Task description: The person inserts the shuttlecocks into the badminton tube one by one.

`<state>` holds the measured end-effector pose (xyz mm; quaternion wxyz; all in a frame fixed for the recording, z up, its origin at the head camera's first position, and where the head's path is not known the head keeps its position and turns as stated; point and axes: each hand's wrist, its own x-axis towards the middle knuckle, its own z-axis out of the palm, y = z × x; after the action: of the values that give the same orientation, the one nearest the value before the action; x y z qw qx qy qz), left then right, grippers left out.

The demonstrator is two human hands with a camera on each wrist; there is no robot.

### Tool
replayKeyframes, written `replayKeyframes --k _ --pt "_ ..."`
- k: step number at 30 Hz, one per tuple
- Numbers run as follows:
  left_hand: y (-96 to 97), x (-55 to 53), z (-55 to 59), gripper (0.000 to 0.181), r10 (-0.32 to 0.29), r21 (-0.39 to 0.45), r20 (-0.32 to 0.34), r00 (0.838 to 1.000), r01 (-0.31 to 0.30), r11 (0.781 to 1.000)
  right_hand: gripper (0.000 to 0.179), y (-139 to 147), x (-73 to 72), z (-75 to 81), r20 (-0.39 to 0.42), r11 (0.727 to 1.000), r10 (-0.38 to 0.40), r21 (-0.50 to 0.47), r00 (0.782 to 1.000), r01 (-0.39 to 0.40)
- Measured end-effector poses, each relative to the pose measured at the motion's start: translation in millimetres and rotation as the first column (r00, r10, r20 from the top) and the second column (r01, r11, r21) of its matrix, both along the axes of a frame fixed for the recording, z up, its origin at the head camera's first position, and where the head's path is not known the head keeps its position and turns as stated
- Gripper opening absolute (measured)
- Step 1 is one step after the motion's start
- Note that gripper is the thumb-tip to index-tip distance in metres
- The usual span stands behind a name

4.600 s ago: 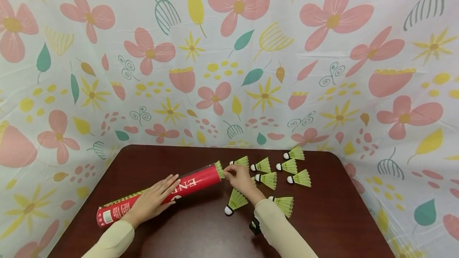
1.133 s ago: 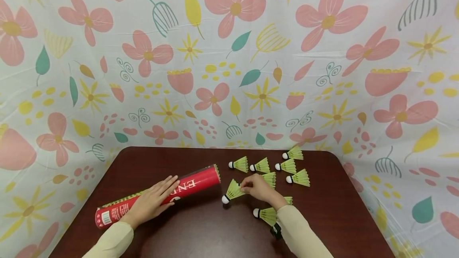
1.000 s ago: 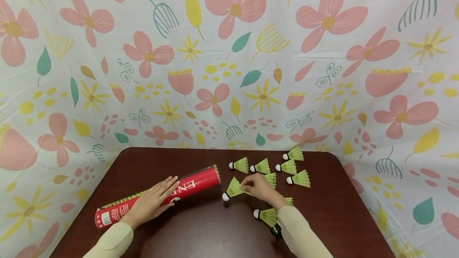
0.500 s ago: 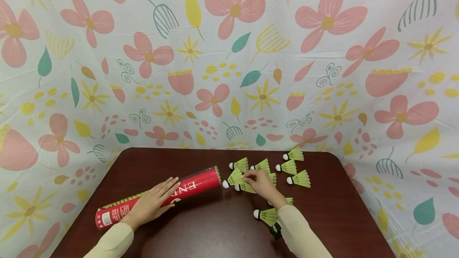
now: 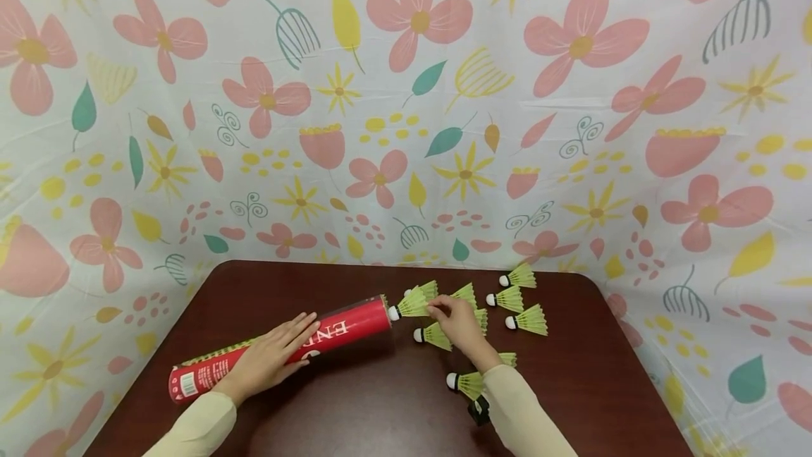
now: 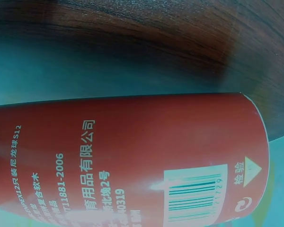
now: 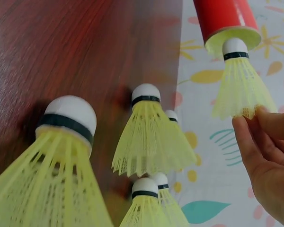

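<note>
1 yellow shuttlecock point(image 5: 414, 303) is held, cork first, at the open mouth of a red tube point(image 5: 352, 325); whether the cork is inside cannot be told. Its skirt edge is pinched between thumb and fingertips of the right hand point(image 5: 462, 324). The tube is laid aslant on a brown table point(image 5: 374, 400), its middle covered by the extended fingers of the left hand point(image 5: 269, 356). Other shuttlecocks point(image 5: 531, 320) are scattered beyond its mouth, backed by floral cloth point(image 5: 393, 118).
</note>
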<state>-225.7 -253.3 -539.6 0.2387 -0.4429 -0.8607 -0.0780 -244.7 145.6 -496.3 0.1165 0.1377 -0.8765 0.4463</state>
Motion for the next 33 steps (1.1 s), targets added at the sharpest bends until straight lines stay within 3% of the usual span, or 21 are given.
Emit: replayKeyframes --k 13,16,21,33 --pt "2.2 2.7 0.9 0.082 -0.005 0.002 0.023 1.0 0.005 1.0 0.009 -19 4.0 0.8 -0.003 0.997 0.034 -0.067 0.999 -0.034" --pt "3.4 2.1 0.9 0.072 -0.019 0.019 0.003 1.0 0.019 1.0 0.009 -22 4.7 -0.1 -0.018 0.995 0.052 -0.089 0.998 -0.053" --pt "5.7 1.8 0.6 0.067 -0.045 0.049 -0.03 0.999 0.046 0.998 0.009 -27 3.1 -3.1 -0.038 0.995 0.063 -0.078 0.997 -0.066" --pt "8.3 1.9 -0.1 0.068 -0.037 0.034 -0.022 0.999 0.038 0.999 0.012 -34 0.8 -6.0 -0.006 0.995 0.083 -0.051 0.997 -0.083"
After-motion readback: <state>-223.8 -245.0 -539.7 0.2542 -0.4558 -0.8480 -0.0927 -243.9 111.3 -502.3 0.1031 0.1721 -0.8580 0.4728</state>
